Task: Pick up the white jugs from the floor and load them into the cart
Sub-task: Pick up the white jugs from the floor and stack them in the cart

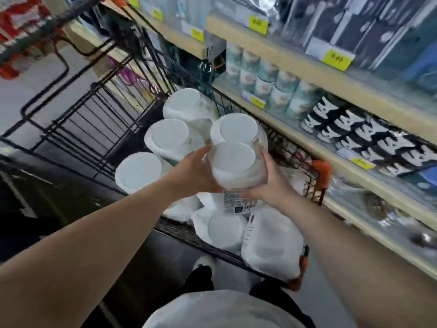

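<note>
A white jug [236, 164] with a flat round lid hangs over the black wire cart [99, 129], clasped from both sides. My left hand [196, 171] presses its left wall and my right hand [269, 183] wraps its right wall and underside. Inside the cart stand several more white jugs: one at the far end [186, 105], one in the middle [170, 138], one at the left [139, 171] and one right behind the held jug [238, 129]. Another jug [224, 230] and a jug lying on its side [272, 245] rest at the cart's near end.
Wooden store shelves [307, 72] with cans, black-and-white packs and yellow price tags run along the right, close to the cart. Grey floor [35, 95] lies to the left. Orange corner caps [321, 169] mark the cart's right rim. My torso and legs show at the bottom.
</note>
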Demonstrator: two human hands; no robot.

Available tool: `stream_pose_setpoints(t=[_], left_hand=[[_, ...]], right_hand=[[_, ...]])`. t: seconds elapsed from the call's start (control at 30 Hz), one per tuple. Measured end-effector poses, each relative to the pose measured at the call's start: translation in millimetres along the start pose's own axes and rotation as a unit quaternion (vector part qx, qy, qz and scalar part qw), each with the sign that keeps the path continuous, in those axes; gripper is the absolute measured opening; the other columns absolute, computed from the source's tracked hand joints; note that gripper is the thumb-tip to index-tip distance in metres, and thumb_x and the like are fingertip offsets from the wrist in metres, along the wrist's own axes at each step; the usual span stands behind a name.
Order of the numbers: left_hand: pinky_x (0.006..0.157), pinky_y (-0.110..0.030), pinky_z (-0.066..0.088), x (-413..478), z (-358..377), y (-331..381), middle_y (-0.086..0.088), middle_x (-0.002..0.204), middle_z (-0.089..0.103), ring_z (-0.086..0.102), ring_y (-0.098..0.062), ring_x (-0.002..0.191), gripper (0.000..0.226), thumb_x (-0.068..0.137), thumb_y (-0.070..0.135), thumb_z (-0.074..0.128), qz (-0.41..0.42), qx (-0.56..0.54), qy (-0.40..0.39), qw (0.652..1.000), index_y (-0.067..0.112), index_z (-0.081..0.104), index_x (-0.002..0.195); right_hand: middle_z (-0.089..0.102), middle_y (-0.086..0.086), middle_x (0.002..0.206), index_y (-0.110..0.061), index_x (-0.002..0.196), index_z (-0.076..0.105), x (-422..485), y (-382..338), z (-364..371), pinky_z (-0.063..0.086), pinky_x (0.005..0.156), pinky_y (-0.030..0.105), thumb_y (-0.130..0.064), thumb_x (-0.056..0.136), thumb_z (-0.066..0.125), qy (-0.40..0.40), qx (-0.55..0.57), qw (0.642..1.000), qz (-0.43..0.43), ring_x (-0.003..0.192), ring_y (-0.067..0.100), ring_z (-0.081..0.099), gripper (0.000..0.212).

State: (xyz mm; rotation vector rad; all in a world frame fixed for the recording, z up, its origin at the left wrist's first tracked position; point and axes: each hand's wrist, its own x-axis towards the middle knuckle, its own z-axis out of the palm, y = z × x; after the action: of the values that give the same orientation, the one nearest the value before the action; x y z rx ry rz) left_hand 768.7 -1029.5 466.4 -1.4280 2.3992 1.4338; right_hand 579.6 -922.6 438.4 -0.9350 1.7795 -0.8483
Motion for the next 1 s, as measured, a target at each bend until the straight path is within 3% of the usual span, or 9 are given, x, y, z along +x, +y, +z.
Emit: stream_pose_setpoints(t=[0.07,0.2,0.27,0.33,0.37,0.5,0.67,0.83,1.0], left_hand=[[0.115,-0.03,0.026,13.7,1.7,-16.0,-0.003,0.144,0.041,0.037,-0.02,0.135,0.123,0.049,0.028,0.096,0.012,0.017,-0.003,1.0,0.019,0.027,0.151],[0.102,-0.014,0.021,31.8,4.8,-30.8,-0.005,0.153,0.026,0.032,-0.02,0.138,0.122,0.056,0.016,0.093,0.057,0.08,-0.025,0.995,0.026,0.02,0.153],[0.104,-0.02,0.026,37.5,5.0,-37.8,-0.001,0.155,0.022,0.034,-0.021,0.137,0.12,0.059,0.013,0.091,0.058,0.103,-0.031,0.993,0.031,0.017,0.153],[0.107,-0.026,0.029,40.4,3.9,-42.2,0.001,0.157,0.019,0.032,-0.022,0.139,0.119,0.061,0.01,0.089,0.054,0.138,-0.038,0.988,0.033,0.017,0.152],[0.108,-0.028,0.03,41.5,3.1,-43.4,0.0,0.158,0.017,0.031,-0.023,0.14,0.118,0.061,0.009,0.088,0.053,0.155,-0.039,0.986,0.034,0.017,0.152],[0.111,-0.033,0.028,40.3,-1.1,-40.5,-0.003,0.16,0.017,0.029,-0.026,0.142,0.114,0.067,0.013,0.086,0.039,0.193,-0.048,0.979,0.028,0.015,0.154],[0.107,-0.032,0.031,17.3,-1.3,-5.4,-0.006,0.147,0.043,0.042,-0.025,0.131,0.08,0.077,0.032,0.08,0.106,0.172,-0.015,0.979,0.018,0.04,0.145],[0.106,-0.025,0.03,-21.7,26.1,63.0,-0.004,0.144,0.046,0.043,-0.021,0.131,0.063,0.082,0.027,0.076,0.227,0.168,-0.002,0.959,0.018,0.05,0.138],[0.087,-0.017,0.038,-67.5,90.3,142.8,0.005,0.12,0.062,0.058,-0.011,0.109,0.048,0.082,0.03,0.076,0.275,0.103,-0.046,0.955,0.027,0.061,0.127]], right_hand=[[0.025,-0.001,0.152,-0.029,0.153,0.012,-1.6,7.2,14.4,0.037,0.111,0.033,-0.01,0.053,0.094,0.039,0.003,0.999,0.024,0.138,0.015,0.03,0.132],[0.036,-0.006,0.134,-0.018,0.146,0.024,3.8,18.2,40.5,0.035,0.076,-0.004,-0.006,0.052,0.094,0.128,-0.024,0.991,0.012,0.121,0.009,0.039,0.118],[0.032,0.0,0.145,-0.017,0.149,0.021,8.2,21.4,47.6,0.04,0.084,0.002,-0.008,0.055,0.092,0.122,-0.028,0.992,0.029,0.128,0.018,0.038,0.118],[0.031,0.003,0.152,-0.022,0.151,0.019,8.0,24.4,51.7,0.04,0.103,0.027,-0.02,0.061,0.091,0.1,-0.037,0.992,0.062,0.136,0.024,0.036,0.115],[0.031,0.002,0.154,-0.023,0.152,0.018,4.3,22.9,52.8,0.035,0.107,0.032,-0.026,0.067,0.089,0.088,-0.042,0.992,0.075,0.138,0.023,0.035,0.11],[0.042,0.003,0.15,-0.016,0.149,0.032,-11.0,11.6,50.5,0.033,0.099,0.025,-0.027,0.087,0.072,0.11,-0.06,0.989,0.081,0.135,0.021,0.042,0.075],[0.061,0.0,0.126,-0.017,0.131,0.056,-51.2,-7.8,29.7,0.045,0.09,0.028,-0.03,0.089,0.069,0.177,-0.037,0.981,0.077,0.109,0.013,0.056,0.046],[0.065,0.0,0.113,-0.019,0.12,0.063,-118.0,-16.8,-17.7,0.046,0.084,0.025,-0.028,0.087,0.07,0.269,0.002,0.963,0.038,0.1,0.013,0.06,0.034],[0.067,0.004,0.107,-0.015,0.113,0.065,-218.0,6.4,-71.6,0.048,0.089,0.024,-0.023,0.086,0.072,0.359,0.046,0.932,0.017,0.097,0.013,0.062,0.029]])
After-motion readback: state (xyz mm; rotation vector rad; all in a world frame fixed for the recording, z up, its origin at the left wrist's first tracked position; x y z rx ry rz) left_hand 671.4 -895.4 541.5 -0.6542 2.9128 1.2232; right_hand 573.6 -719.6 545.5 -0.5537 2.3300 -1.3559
